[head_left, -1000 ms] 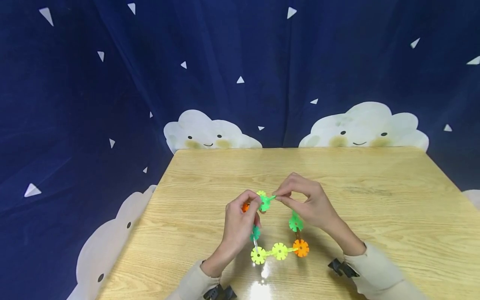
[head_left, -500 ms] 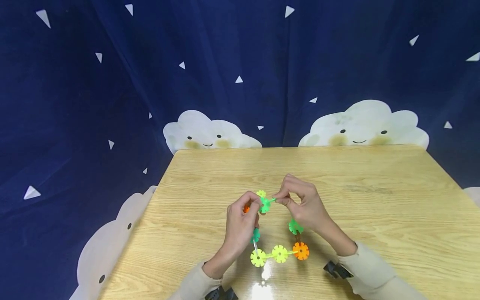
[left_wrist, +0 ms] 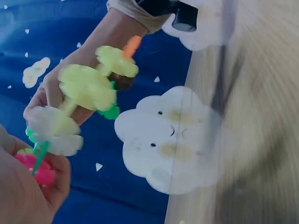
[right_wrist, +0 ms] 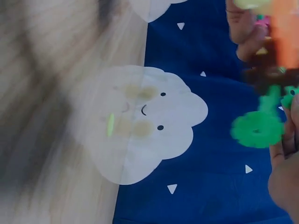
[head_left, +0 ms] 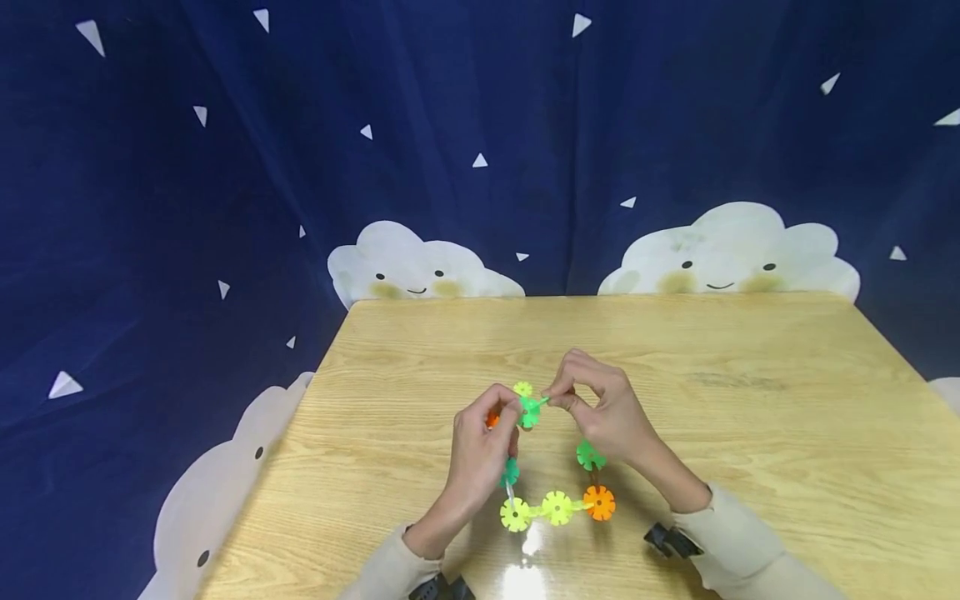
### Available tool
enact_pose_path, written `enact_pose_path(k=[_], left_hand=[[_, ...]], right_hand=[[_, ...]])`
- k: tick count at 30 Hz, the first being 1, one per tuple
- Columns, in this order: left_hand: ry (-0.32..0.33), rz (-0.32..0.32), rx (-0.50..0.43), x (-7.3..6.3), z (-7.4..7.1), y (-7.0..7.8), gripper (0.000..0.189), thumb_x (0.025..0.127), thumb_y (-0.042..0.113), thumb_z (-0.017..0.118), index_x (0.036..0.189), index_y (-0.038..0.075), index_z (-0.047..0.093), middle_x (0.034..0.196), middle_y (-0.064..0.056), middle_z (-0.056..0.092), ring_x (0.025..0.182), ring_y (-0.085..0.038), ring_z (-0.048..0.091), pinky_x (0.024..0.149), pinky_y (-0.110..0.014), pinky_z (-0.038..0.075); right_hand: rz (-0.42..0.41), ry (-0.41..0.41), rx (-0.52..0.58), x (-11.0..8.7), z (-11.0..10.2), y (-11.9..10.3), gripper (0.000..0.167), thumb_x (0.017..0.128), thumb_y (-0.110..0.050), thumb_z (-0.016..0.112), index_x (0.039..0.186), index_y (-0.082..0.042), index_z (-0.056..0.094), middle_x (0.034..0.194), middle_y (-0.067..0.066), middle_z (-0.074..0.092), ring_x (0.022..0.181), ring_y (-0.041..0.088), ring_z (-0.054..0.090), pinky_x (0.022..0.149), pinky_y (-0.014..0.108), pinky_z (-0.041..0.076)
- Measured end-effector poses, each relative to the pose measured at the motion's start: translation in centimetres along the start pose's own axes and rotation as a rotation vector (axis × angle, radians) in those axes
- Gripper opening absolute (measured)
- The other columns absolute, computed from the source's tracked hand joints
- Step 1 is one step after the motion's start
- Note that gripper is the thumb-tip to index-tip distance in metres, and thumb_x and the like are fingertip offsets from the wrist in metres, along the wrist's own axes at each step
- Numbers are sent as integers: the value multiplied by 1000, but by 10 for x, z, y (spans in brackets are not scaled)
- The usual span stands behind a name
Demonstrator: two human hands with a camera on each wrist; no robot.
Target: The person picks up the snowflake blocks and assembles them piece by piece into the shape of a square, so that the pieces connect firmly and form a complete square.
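A chain of notched plastic flower discs hangs between my hands above the table. Its lower run has two yellow discs [head_left: 557, 507] and an orange disc [head_left: 599, 503]; a green disc [head_left: 590, 454] climbs on the right, beneath my right hand [head_left: 609, 408]. My left hand [head_left: 476, 454] pinches the left end, where a green disc [head_left: 529, 412] shows beside the fingertips and a red-orange disc [head_left: 492, 419] behind them. Thumb and forefinger of my right hand pinch a thin green disc [head_left: 545, 401] seen edge-on, touching that green disc. The left wrist view shows a pink disc [left_wrist: 42, 170] in my left palm.
A small yellow disc [head_left: 522, 388] lies on the wooden table [head_left: 750, 433] beyond my hands. A dark blue curtain [head_left: 450, 83] with white clouds hangs behind the table's far edge. Black wrist mounts [head_left: 672, 540] sit on the sleeves.
My right hand has shifted slightly left and downward, nearer my left hand. The chain hangs almost the same, and both hands keep their pinch.
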State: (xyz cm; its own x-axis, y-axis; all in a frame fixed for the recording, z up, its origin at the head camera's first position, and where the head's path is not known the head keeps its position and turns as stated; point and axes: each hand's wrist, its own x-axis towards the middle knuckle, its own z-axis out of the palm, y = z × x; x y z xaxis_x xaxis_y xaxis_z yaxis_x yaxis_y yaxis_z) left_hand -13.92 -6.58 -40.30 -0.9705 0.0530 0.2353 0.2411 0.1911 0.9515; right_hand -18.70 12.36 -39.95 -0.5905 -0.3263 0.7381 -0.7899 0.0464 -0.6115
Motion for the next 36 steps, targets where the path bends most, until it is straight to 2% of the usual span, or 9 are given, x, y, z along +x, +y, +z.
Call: enact_pose_path(k=[2, 7, 10, 14, 19, 26, 29, 32, 36], left_hand=[[4, 12, 23, 1, -3, -1, 17, 102, 10, 55, 94, 11, 70, 60, -4, 58, 47, -13, 52, 42, -21, 44], [10, 61, 41, 4, -9, -2, 28, 95, 2, 51, 106, 13, 75, 75, -2, 70, 54, -20, 62, 49, -32, 55], [-30, 81, 36, 3, -9, -2, 27, 100, 7, 49, 110, 11, 74, 81, -2, 73, 53, -18, 60, 49, -29, 53], [-60, 94, 39, 1, -9, -3, 26, 107, 25, 53, 116, 11, 73, 79, -1, 71, 50, -12, 54, 48, -21, 45], [-41, 71, 7, 1, -10, -2, 23, 104, 31, 62, 118, 18, 75, 72, 1, 66, 52, -17, 62, 49, -24, 51], [-36, 31, -84, 2, -13, -2, 21, 102, 28, 68, 115, 13, 77, 71, -11, 63, 51, -16, 62, 51, -24, 54], [-20, 38, -112, 3, -13, -2, 23, 101, 27, 69, 113, 9, 76, 65, -15, 59, 49, -13, 55, 49, -21, 48], [-13, 37, -131, 3, -14, -1, 22, 101, 27, 69, 112, 8, 75, 60, -14, 55, 48, -13, 51, 50, -21, 47], [-10, 27, -144, 3, -14, -1, 18, 101, 26, 69, 110, 13, 76, 55, -13, 51, 47, -14, 50, 50, -23, 50]], right_hand=[[0, -26, -19, 3, -2, 1, 37, 80, 21, 75, 87, -16, 73, 80, -4, 64, 77, 12, 55, 69, 24, 47], [54, -116, -46, 12, -5, 1, 32, 85, 11, 78, 90, -20, 74, 84, -6, 67, 83, 11, 57, 75, 25, 50], [86, -154, -44, 17, -4, 0, 28, 86, 6, 79, 92, -21, 75, 84, -3, 69, 86, 11, 58, 77, 25, 51], [99, -176, -31, 23, -1, 1, 24, 88, 1, 80, 93, -22, 76, 84, -3, 71, 87, 12, 58, 78, 26, 51], [99, -166, -6, 28, 1, 1, 22, 88, 0, 80, 91, -21, 77, 84, -7, 71, 85, 12, 58, 78, 28, 52], [140, -184, 36, 29, -2, 2, 19, 90, -1, 78, 95, -19, 78, 88, -7, 72, 86, 15, 59, 78, 29, 50], [188, -190, 56, 29, -6, 5, 18, 96, -4, 73, 106, -18, 77, 97, -6, 74, 93, 15, 65, 84, 29, 54], [258, -157, 117, 28, -8, 14, 19, 102, -5, 64, 118, -9, 72, 107, 3, 75, 99, 20, 70, 87, 31, 58], [397, -66, 214, 24, -9, 35, 25, 108, -11, 56, 128, 0, 64, 114, 17, 74, 94, 29, 72, 80, 34, 61]])
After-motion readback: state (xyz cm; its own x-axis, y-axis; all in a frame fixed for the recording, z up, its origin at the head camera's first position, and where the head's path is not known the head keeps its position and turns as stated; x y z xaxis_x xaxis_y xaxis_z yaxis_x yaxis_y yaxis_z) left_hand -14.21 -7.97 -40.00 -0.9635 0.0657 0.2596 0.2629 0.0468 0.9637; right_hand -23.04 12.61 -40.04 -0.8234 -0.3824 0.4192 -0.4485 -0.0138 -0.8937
